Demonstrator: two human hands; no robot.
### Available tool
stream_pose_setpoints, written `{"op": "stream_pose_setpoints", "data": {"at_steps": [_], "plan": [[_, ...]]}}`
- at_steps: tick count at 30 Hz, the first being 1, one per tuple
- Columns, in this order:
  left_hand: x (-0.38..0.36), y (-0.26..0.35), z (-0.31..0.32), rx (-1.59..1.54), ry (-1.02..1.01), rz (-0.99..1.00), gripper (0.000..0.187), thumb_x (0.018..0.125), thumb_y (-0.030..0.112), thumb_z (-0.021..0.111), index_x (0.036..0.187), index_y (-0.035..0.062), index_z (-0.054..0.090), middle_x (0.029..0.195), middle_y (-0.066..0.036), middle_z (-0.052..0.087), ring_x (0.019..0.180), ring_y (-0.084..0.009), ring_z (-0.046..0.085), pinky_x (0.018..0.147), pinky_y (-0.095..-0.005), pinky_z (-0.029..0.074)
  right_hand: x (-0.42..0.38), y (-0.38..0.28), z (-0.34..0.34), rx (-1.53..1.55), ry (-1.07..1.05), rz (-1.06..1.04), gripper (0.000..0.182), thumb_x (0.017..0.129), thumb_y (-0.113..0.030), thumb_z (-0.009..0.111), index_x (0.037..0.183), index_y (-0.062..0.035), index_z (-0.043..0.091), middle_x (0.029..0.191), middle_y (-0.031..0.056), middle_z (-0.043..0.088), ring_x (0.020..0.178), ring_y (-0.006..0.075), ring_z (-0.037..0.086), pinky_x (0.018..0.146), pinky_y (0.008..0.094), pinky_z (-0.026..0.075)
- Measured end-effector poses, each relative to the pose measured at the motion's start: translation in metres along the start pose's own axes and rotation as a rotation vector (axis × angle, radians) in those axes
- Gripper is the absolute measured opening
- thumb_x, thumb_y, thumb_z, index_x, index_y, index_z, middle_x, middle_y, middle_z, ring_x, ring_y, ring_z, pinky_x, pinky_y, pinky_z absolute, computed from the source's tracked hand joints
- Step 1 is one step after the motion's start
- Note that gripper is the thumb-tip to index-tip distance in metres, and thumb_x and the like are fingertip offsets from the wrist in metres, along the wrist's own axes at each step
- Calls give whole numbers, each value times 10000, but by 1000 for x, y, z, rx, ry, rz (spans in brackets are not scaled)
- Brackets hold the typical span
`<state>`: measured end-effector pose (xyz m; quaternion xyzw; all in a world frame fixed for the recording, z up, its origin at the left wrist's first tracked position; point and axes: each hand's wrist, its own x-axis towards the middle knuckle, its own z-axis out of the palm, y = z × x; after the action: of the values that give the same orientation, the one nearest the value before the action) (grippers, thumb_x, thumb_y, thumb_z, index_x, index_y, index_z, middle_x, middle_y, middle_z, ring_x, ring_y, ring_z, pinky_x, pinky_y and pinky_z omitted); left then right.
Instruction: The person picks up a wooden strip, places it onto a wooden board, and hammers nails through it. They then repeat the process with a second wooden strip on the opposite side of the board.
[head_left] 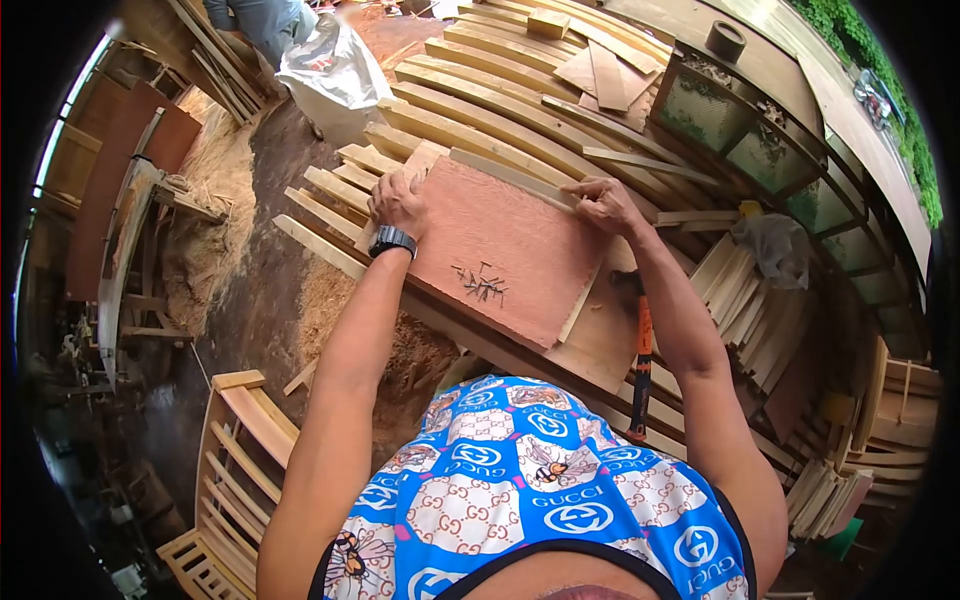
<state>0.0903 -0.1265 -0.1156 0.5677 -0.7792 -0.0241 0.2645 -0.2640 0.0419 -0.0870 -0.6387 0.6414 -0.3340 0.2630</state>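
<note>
A reddish plywood panel [500, 240] lies in front of me across a stack of timber. A small pile of nails [482, 286] rests on its near half. Along the panel's far edge runs a narrow wooden strip [512, 178]. My left hand [399, 204], with a watch on its wrist, is closed over the panel's left far corner. At the strip's right end my right hand [606, 204] is closed in a pinch; its fingertips partly hide what they grip. A hammer [642, 350] with an orange and black handle lies beside the panel, under my right forearm.
Long timber strips [490, 90] stretch beyond the panel. A person beside a white sack [335, 75] stands at the far left. Framed glass panes [765, 140] and a brown tape roll [725, 40] are at the right. A slatted wooden frame [235, 460] stands at the lower left.
</note>
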Motion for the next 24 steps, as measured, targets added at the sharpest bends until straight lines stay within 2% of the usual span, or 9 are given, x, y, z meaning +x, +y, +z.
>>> {"op": "stream_pose_setpoints", "data": {"at_steps": [7,10,12,13,15,18,20,23,24], "plan": [[-3,6,-10,3,6,4,369,1032,363,545,1133,27,659,1211,-207,655,1173,-402,599,998,-536,461,1,-17,-2,-20,-25,-10,492,725,-130,608,1178,-60,787,961,190,740,796,233,681,737,345,545],[-6,10,-15,7,-2,-2,364,1026,353,549,1145,27,661,1214,-208,654,1171,-401,602,1002,-531,462,-1,-20,-6,6,-25,-71,445,758,-161,651,1166,-54,791,967,185,745,813,229,688,737,350,545],[-5,9,-12,33,-11,16,340,1015,326,560,1165,39,664,1221,-200,653,1165,-394,605,1014,-524,459,0,-18,-5,2,-10,-84,384,823,-277,719,1133,-68,806,962,170,747,835,255,695,759,373,549],[-6,10,-12,32,-7,13,340,1015,326,560,1165,39,664,1221,-200,653,1165,-394,605,1014,-524,459,-2,-19,-6,0,-12,-88,384,823,-277,719,1133,-68,806,962,170,747,835,255,695,759,373,549],[-1,11,-12,60,51,244,338,993,300,589,1212,52,657,1238,-191,653,1165,-386,605,1028,-520,455,2,-21,-2,-144,-101,-113,459,862,-426,747,1174,-92,795,1004,164,737,909,297,692,818,403,543],[12,17,-13,13,13,410,368,977,294,614,1263,64,641,1260,-181,651,1173,-375,600,1038,-517,449,-4,-32,10,-186,-65,-52,508,878,-472,730,1258,-137,760,1071,173,718,991,334,674,874,422,533],[17,23,-7,-46,15,406,404,967,291,625,1295,56,626,1271,-186,653,1183,-387,590,1037,-525,451,-6,-36,15,-195,-67,-59,514,894,-463,720,1302,-150,731,1140,181,700,1042,349,655,906,438,524],[25,32,4,-210,-10,271,429,954,294,627,1301,41,625,1264,-197,658,1172,-412,579,1022,-543,459,-3,-41,23,-325,33,-177,442,924,-419,711,1254,-127,743,1179,169,697,1041,374,639,930,468,515],[27,34,11,-247,4,275,442,946,300,631,1301,37,626,1259,-202,659,1164,-421,577,1016,-549,461,-4,-45,28,-307,78,-147,433,919,-369,728,1284,-136,729,1234,184,688,1123,378,625,1011,466,497]]}}
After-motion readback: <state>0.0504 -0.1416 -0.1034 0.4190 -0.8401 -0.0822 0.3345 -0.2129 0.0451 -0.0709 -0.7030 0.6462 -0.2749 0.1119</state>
